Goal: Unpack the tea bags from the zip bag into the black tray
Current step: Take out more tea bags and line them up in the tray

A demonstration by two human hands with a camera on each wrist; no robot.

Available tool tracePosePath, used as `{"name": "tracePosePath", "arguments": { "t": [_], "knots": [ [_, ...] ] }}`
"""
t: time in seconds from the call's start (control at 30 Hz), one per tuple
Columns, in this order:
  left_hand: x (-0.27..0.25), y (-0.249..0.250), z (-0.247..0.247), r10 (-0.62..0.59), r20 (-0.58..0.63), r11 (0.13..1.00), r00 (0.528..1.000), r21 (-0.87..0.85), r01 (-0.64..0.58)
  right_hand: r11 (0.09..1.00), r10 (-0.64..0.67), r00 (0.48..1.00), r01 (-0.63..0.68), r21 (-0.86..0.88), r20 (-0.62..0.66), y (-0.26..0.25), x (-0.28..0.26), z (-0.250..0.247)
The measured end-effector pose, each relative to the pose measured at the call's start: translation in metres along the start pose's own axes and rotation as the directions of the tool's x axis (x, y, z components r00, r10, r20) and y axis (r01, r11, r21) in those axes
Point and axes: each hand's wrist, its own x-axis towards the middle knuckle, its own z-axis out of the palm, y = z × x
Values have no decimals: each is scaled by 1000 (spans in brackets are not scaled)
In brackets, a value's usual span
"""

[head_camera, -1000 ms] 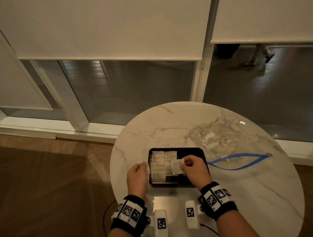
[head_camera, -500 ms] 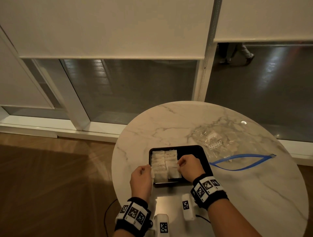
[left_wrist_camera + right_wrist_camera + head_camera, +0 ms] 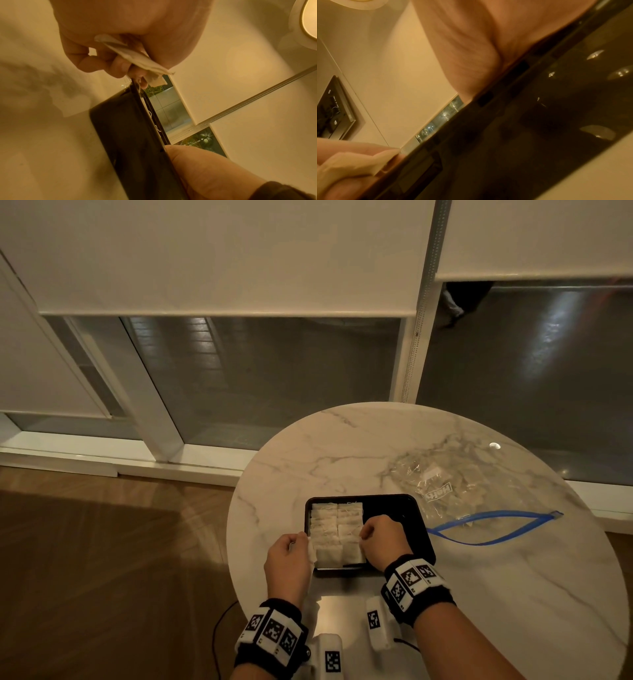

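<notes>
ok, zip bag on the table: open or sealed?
Open. The zip bag lies flat on the table, its blue zipper strips bowed apart into a loop; tea bags remain inside.

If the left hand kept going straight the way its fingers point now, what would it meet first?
Probably the left rim of the black tray, then the tea bags packed just inside. The left hand, pinching a tea bag, already sits right beside that rim; depth is unclear.

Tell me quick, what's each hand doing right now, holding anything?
Left hand: fingers curled, pinching a tea bag at the black tray's left edge.
Right hand: fingers curled over the tea bags in the tray; whether it holds one cannot be told.
</notes>
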Motion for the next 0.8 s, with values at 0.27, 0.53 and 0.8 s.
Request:
{"name": "tracePosePath", "arguments": {
  "t": [0.27, 0.53, 0.8],
  "knots": [
    [-3, 5, 1, 12, -9, 1000, 1000, 10, -12, 998, 55, 998, -54, 19, -30, 0, 0, 0],
    [-3, 4, -1, 5, -18, 1000, 1000, 7, -5, 997, 59, 998, -58, 52, -31, -2, -1, -1],
    [-4, 18, 0, 36, -6, 994, 999, -98, -36, 978, -70, 996, 79, 195, -54, -5, -10, -18]
  ]
}}
